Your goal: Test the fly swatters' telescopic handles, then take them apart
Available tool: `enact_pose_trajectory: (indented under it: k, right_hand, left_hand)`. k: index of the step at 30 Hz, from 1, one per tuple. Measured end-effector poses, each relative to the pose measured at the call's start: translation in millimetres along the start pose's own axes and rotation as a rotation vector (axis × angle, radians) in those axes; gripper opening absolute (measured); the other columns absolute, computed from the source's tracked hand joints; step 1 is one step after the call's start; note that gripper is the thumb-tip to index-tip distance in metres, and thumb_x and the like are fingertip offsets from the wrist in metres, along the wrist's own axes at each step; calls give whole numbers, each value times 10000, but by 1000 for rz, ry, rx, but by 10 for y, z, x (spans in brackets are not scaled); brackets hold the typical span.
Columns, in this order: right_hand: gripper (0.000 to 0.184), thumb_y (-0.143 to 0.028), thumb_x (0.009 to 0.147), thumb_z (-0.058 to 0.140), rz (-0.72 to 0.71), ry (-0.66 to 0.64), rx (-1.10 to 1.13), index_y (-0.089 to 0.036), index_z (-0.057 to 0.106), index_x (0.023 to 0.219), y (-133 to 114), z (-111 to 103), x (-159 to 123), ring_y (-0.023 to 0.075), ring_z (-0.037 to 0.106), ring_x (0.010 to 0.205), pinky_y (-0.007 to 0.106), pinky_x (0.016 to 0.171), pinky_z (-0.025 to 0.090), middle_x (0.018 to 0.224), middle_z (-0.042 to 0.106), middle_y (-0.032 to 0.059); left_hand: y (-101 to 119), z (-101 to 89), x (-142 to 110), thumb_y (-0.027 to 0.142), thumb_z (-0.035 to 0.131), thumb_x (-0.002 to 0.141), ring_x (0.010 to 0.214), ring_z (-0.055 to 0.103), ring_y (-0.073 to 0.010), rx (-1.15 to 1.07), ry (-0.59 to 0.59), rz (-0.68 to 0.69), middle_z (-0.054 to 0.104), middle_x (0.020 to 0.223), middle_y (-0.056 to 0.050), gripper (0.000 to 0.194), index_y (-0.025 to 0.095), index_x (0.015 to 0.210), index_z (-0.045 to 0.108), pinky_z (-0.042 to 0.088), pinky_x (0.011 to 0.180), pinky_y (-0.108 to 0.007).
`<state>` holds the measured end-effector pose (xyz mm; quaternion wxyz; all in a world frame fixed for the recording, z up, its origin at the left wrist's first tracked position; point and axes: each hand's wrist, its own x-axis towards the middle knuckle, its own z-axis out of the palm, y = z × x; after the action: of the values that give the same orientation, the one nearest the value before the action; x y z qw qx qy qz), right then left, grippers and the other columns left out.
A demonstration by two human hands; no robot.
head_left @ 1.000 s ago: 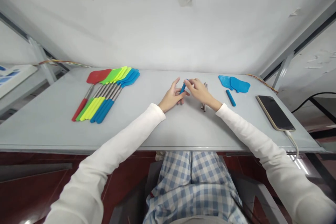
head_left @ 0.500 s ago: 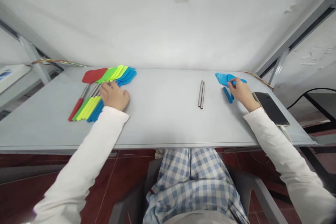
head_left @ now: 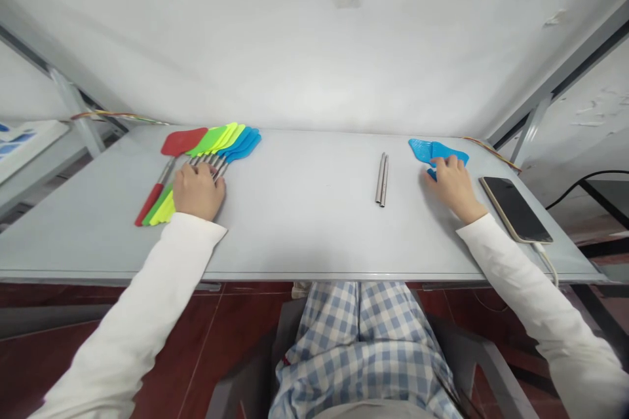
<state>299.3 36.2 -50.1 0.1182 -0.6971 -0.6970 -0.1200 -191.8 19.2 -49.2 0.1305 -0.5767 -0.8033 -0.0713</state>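
My left hand rests with bent, slightly spread fingers over the metal shafts and handles of several spatulas laid in a row. The red spatula head is leftmost, followed by green, yellow and blue spatula heads. The hand covers most of the blue handles. At the right, my right hand lies over small blue handles, largely hidden under it, its thumb apart from the fingers. Its fingertips reach the lower edge of two loose blue spatula heads. Two bare metal tubes lie side by side between the hands.
A phone with a white charging cable lies right of my right hand. The grey table meets a white wall at the back. Metal frame posts stand at both ends, with thin coloured wires near them.
My left hand has shifted slightly left and down, now covering the blue handles. My right hand has moved down from the blue heads and spread over the loose blue handles. The view has shifted slightly.
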Motion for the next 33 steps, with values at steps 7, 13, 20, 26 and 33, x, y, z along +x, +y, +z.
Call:
enact_pose_trajectory:
  k: [7,13,20,26,33]
  right_hand:
    - [543,-403,882,447,-174,-95,230,-31,455,1277,-869,168,263,341,534,1041,435,866,432,1139,536,239]
    - [459,-270,874,392,-236,-195,133,-56,469,1272,-848,133,136,324,536,1019,425,874,420,1139,542,216]
    - [500,-422,905,403,26,3,180,-102,520,1270,-265,100,385,355,500,1147,499,947,385,1211,513,238]
    - [684,-480,841,509,419,-290,26,-30,422,1348,289,189,749,420,409,1266,513,967,366,1359,414,307]
    - [553,-448,833,517,353,-295,101,-117,509,1277,236,136,734,365,446,1241,497,995,362,1306,483,232]
  left_hand:
    - [50,-42,11,319,385,849,1099,489,-308,-13,-26,-24,544,1194,-211,430,76,1151,569,383,959,-403]
    - [27,-85,6,266,431,816,1107,513,-304,-76,-94,-14,575,1159,-220,386,59,1104,582,411,953,-397]
    - [112,-162,-42,319,441,821,1077,564,-343,-96,-158,-43,584,1177,-222,385,84,1106,547,470,866,-442]
    - [93,-15,30,340,419,844,1073,570,-325,-186,-166,14,602,1151,-202,400,113,1141,562,461,903,-437]
    - [140,-2,-37,327,431,842,986,595,-279,-249,-36,186,625,1046,-150,376,118,1100,607,461,856,-369]
